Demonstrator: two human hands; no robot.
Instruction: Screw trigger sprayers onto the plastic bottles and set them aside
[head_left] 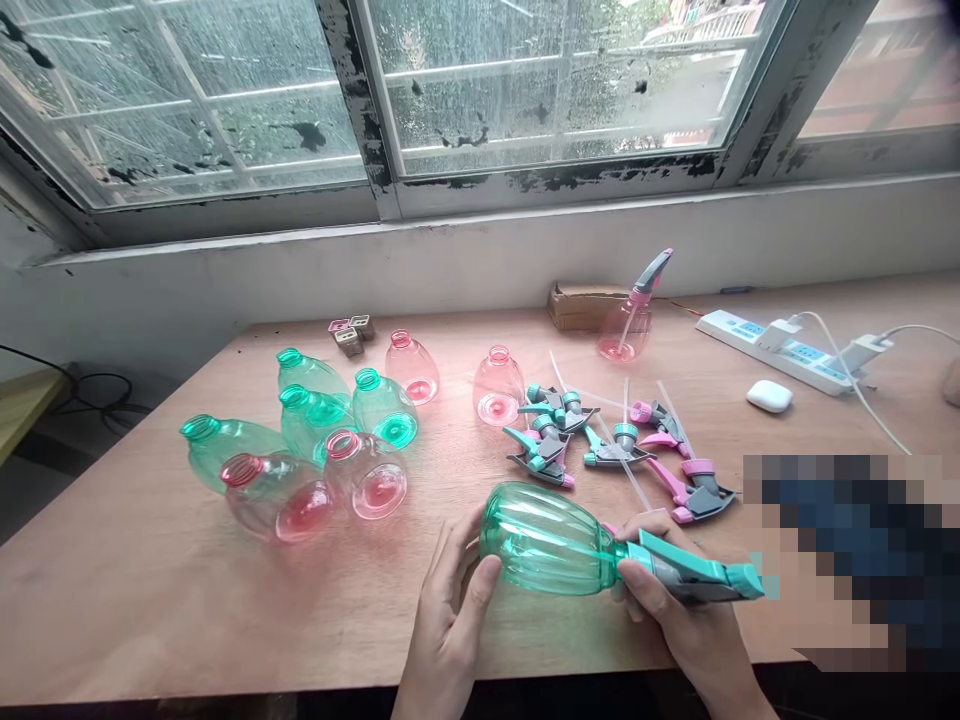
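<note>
A clear green spray bottle point(546, 538) lies sideways between my hands above the front of the table. My left hand point(454, 605) is wrapped round its wide base end. On the neck side, my right hand point(667, 600) grips the teal and grey trigger sprayer head point(694, 572), which sits at the bottle's neck. Behind the bottle lies a pile of loose sprayer heads point(551, 440) in teal, pink and grey, with thin tubes. Some fingertips of my right hand are hidden behind the neck.
Several open green bottles point(232, 440) and pink bottles point(277, 500) stand or lean at the left. An assembled pink spray bottle point(626, 325) stands at the back by a cardboard box point(585, 305). A power strip point(772, 350) and white earphone case point(769, 396) lie right. Part of the right is pixelated.
</note>
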